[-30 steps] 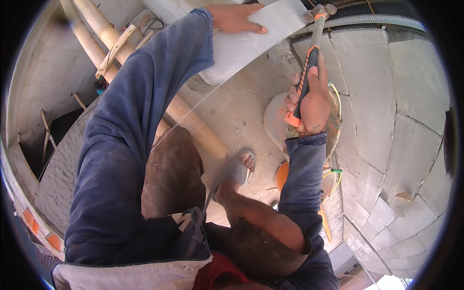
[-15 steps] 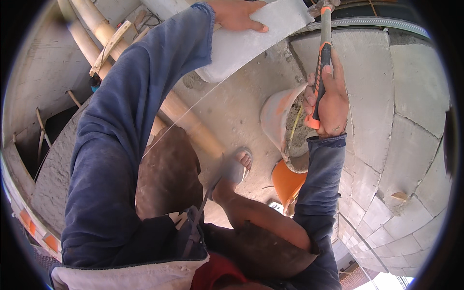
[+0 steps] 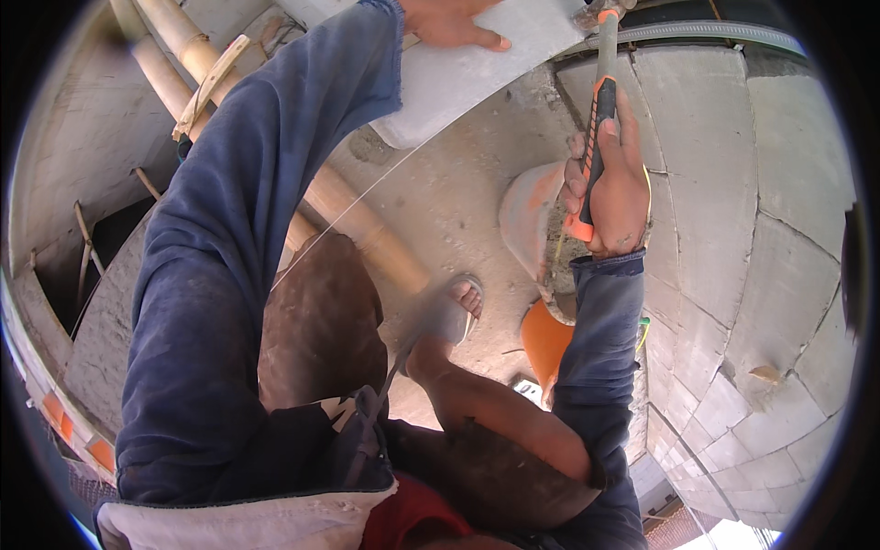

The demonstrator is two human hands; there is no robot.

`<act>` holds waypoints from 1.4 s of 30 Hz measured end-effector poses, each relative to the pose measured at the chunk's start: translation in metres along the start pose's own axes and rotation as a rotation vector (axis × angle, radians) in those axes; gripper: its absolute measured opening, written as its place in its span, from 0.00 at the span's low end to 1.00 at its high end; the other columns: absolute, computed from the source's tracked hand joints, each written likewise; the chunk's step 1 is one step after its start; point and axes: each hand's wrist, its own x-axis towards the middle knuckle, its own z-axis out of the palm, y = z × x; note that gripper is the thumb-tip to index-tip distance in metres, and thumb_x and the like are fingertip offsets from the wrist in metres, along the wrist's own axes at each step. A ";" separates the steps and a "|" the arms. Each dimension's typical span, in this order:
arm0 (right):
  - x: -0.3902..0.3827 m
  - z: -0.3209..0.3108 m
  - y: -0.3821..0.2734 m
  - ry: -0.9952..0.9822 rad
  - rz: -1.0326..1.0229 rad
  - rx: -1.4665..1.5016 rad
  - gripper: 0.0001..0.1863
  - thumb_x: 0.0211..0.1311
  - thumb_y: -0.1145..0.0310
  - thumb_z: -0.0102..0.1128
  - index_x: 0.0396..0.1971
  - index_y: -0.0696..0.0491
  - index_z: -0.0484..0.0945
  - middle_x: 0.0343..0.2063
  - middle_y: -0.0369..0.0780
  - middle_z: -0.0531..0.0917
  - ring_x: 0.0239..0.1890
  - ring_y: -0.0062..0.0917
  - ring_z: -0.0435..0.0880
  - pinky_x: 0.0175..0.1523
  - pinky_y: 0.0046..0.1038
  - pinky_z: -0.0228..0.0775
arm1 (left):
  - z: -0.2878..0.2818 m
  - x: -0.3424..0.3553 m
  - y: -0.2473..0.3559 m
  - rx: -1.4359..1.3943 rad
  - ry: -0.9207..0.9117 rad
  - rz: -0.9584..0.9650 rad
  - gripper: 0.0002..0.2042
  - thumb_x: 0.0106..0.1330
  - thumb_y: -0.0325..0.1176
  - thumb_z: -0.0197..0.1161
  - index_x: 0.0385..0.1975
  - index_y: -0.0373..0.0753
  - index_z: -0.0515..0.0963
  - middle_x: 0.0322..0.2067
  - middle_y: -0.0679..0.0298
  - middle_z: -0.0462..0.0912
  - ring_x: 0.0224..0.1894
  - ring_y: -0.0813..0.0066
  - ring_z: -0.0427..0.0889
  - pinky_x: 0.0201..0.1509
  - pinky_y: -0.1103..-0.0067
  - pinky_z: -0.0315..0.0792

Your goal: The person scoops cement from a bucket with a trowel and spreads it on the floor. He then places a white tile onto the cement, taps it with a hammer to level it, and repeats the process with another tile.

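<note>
My left hand [image 3: 451, 22] lies flat on a pale grey block [image 3: 463, 78] at the top, its thumb stretched out; the other fingers are partly cut off by the edge. My right hand [image 3: 620, 197] is wrapped round the black and orange handle of a hammer [image 3: 599, 124]. Close to the block's right end is the hammer's metal head, at the upper edge; whether they touch I cannot tell. Below the right hand stands a mortar-stained bucket [image 3: 526, 215] with grey mortar [image 3: 561, 261] in it, partly hidden by my forearm.
A wall of grey blocks [image 3: 701, 183] rises on the right. An orange bucket [image 3: 545, 344] sits beside my right forearm. Bamboo poles [image 3: 371, 229] cross the floor from the upper left. A thin white string [image 3: 353, 203] runs past my left arm. Grey corrugated conduit [image 3: 697, 35] curves along the top.
My right hand and the hammer have shifted slightly left and up. My left hand stays on the block, slightly higher in view.
</note>
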 end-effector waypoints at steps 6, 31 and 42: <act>-0.012 0.014 0.018 0.027 -0.096 -0.116 0.30 0.90 0.62 0.44 0.86 0.42 0.56 0.33 0.38 0.77 0.17 0.15 0.70 0.17 0.21 0.63 | 0.000 0.001 0.000 -0.041 -0.011 -0.037 0.40 0.78 0.49 0.69 0.81 0.35 0.60 0.72 0.45 0.77 0.74 0.53 0.75 0.78 0.65 0.67; -0.006 0.027 0.026 -0.004 0.018 0.069 0.29 0.91 0.60 0.39 0.85 0.37 0.54 0.33 0.38 0.77 0.17 0.16 0.70 0.16 0.23 0.65 | 0.009 -0.002 0.008 0.093 0.048 -0.253 0.45 0.77 0.61 0.66 0.85 0.43 0.57 0.72 0.47 0.79 0.70 0.54 0.81 0.74 0.66 0.72; -0.021 0.033 0.007 0.038 -0.153 0.038 0.30 0.92 0.56 0.40 0.86 0.37 0.51 0.31 0.36 0.76 0.15 0.16 0.70 0.15 0.24 0.65 | 0.010 0.001 0.015 0.107 0.036 -0.286 0.46 0.75 0.61 0.67 0.85 0.41 0.59 0.73 0.46 0.78 0.71 0.53 0.80 0.75 0.65 0.72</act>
